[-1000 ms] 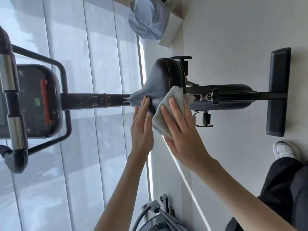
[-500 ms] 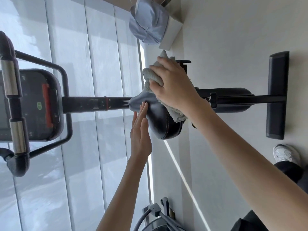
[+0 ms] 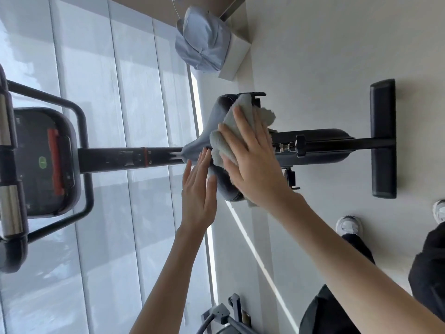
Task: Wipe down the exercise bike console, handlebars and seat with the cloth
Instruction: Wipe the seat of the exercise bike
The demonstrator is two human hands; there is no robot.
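The view is turned sideways. The black bike seat (image 3: 220, 109) sits mid-frame, its nose pointing left. A grey-white cloth (image 3: 230, 124) lies spread over the seat top. My right hand (image 3: 255, 165) presses flat on the cloth with straight fingers. My left hand (image 3: 198, 194), fingers straight, touches the seat's near side by the nose. The console (image 3: 44, 162) with a green button and red strip is at the far left. Handlebars (image 3: 9, 208) with chrome grips run along the left edge.
The bike's frame (image 3: 313, 148) leads right to a black floor stabiliser bar (image 3: 383, 138). A pale blue garment (image 3: 202, 39) lies on a white box at top. Sheer window blinds fill the left half. Another machine's parts (image 3: 224, 317) show at the bottom. My white shoes (image 3: 349, 225) stand at right.
My right hand swept the cloth from the seat's near side to its far side and has now come back over the middle, fingers flattened. My left hand stayed by the nose.
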